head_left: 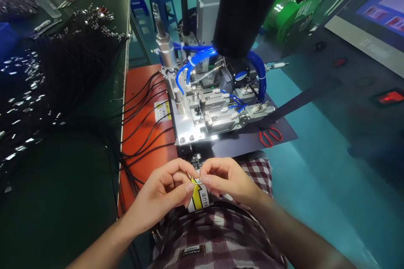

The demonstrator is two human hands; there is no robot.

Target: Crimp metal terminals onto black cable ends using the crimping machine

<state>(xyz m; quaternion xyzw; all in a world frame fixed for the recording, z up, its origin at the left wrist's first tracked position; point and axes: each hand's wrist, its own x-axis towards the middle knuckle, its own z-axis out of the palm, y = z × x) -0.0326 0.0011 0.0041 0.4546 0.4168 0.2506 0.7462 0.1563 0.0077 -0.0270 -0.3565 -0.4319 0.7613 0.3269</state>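
My left hand (172,187) and my right hand (227,178) meet at the front of a bench machine, fingertips almost touching. Both are closed in a pinch around a small thin shiny piece (198,183), which spans the short gap between them. Its exact kind is too small to make out. Below the fingers lies a white label with a yellow arrow (197,199). Just beyond the hands stands the machine's metal plate (186,128), carrying clamps and blue air tubes (202,56). Several black cables (148,149) run to the plate's left edge.
Heaped black cables with shiny ends (78,46) cover the dark table at left. Red-handled scissors (270,136) lie right of the machine. A black cylinder (246,12) hangs above it. Behind are a green spool (285,14) and a blue stool (164,6); a screen (383,4) stands at right.
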